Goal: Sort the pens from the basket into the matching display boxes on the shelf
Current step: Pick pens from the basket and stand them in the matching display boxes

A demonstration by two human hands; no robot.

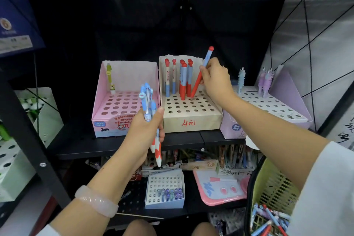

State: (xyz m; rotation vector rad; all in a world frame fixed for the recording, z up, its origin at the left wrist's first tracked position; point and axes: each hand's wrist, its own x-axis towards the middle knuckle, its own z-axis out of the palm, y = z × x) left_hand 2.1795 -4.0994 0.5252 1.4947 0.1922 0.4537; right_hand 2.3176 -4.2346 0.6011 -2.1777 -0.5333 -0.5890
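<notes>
Right hand (215, 78) raised over the beige display box (189, 105), fingers and thumb pinched round a red-and-blue pen (201, 73); pen tilted, red cap up and to the right, lower tip at a hole in the box's perforated top, just right of the cluster of standing red-and-blue pens (179, 78) in the back rows. Forearm reaching in from the lower right, white sleeve (323, 188) at the elbow.

Left hand (147, 130) held in front of the beige box's left corner, curled round a bunch of blue-and-white pens (148, 105), tops pointing up, orange-spotted tips hanging below the fist. Pale bangle (95, 200) on that wrist.

Left of the beige box, touching it, a pink display box (124, 99) with one green pen upright in its back left corner. Right of the beige box, a lilac display box (272, 105) with a few ridged pastel pens. All three on a black shelf (107, 145). Below and to the right of the beige box, a green basket (272, 195) with loose pens at its bottom. Under the shelf, more perforated boxes and stationery, blurred.
</notes>
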